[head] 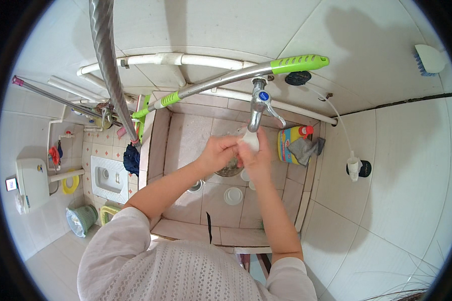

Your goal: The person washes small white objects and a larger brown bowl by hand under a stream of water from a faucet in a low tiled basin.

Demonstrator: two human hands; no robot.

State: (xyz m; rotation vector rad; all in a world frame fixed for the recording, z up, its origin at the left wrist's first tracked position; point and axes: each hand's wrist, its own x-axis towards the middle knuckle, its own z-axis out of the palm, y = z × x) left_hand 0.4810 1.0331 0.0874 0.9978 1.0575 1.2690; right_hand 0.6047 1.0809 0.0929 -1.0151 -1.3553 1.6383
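Note:
Under the chrome faucet (257, 109), my right hand (259, 152) is closed around a small white object (251, 140), perhaps a bottle or cup; blur hides its exact kind. My left hand (219, 152) meets it from the other side, fingers bent at the object's edge, and what it grips is unclear. Beneath the hands a round, dull bowl-like thing (229, 169) is partly covered. Small white round lids or dishes (233, 196) lie on the pink-tiled basin floor (220, 210), some partly behind my right forearm.
A yellow detergent bottle (288, 145) with a grey cloth (304, 150) stands at the basin's right. A green-handled metal pole (226, 79) slants behind the faucet. Left are a twisted metal pole (111, 64), a squat toilet (109, 178) and a waste basket (82, 220). A brush (428, 60) hangs right.

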